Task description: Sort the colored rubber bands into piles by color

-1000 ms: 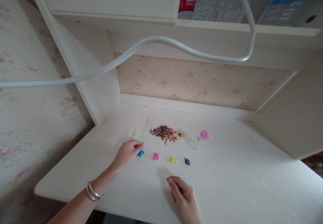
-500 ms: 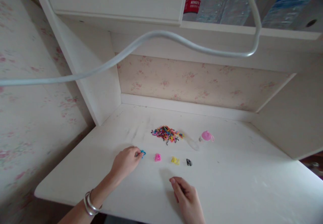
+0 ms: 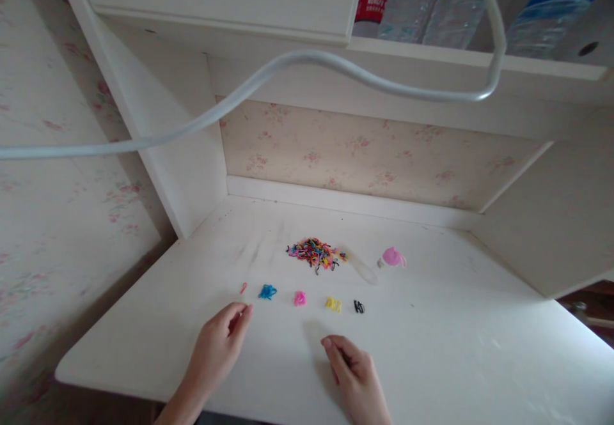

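My left hand (image 3: 221, 339) hovers over the front left of the desk, thumb and forefinger closed together with nothing showing in them. Just beyond its fingertips lies a single red rubber band (image 3: 244, 287). To the right, in a row, are small groups of rubber bands: blue ones (image 3: 267, 291), pink ones (image 3: 300, 298), yellow ones (image 3: 333, 303) and black ones (image 3: 359, 307). My right hand (image 3: 355, 377) is closed in a pinch below the yellow and black groups; whatever its fingers hold, if anything, is hidden. Farther back sits a mixed heap of coloured rubber bands (image 3: 314, 252).
A clear plastic container (image 3: 364, 268) lies beside the heap, with a pink cap-like piece (image 3: 393, 257) right of it. A white cable (image 3: 311, 57) hangs across the upper view. Above the white desk (image 3: 455, 348), a shelf holds water bottles (image 3: 412, 3).
My left hand has drawn back towards me and left from the blue rubber bands, which now lie uncovered, as does the red one. My right hand has stayed in place.
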Tool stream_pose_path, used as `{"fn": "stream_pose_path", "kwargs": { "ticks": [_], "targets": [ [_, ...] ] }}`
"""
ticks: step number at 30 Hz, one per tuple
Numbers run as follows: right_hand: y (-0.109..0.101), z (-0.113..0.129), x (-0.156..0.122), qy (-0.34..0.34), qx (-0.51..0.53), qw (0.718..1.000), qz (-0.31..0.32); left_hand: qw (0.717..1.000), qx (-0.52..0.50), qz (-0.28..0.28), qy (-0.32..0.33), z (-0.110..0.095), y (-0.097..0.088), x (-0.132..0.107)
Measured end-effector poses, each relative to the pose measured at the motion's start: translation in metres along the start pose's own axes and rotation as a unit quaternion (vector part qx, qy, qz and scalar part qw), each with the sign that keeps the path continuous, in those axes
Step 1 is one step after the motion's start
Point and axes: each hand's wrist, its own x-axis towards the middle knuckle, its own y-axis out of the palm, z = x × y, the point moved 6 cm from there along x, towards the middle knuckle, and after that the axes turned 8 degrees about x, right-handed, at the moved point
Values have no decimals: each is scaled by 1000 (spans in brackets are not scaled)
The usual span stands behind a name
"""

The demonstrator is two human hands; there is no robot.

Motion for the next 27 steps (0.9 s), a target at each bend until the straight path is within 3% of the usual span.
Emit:
{"fn": "stream_pose_path", "kwargs": {
  "ticks": [5,8,10,12,14,16,20,27],
  "targets": [
    [3,22,12,15,-42,999,25,994,-71,-31,-72,18,2,-15],
    [-5,60,38,-58,-126,990,-26,989,-112,-26,-90,22,1,-14],
    [-6,85,61,-95,-217,969,-65,987,-131,-20,-89,23,1,-12],
    [1,98,89,-93,-345,932,-57,986,-143,-17,-87,24,1,-11],
    [10,100,117,-55,-487,871,-34,985,-151,-20,-86,25,1,-11],
    [17,98,140,-38,-525,850,-23,984,-155,-23,-87,26,1,-11],
    [27,88,167,-20,-552,833,-4,983,-161,-9,-83,27,3,-10],
    [36,75,176,-30,-582,813,9,984,-164,15,-73,28,6,-8]
  ]
}}
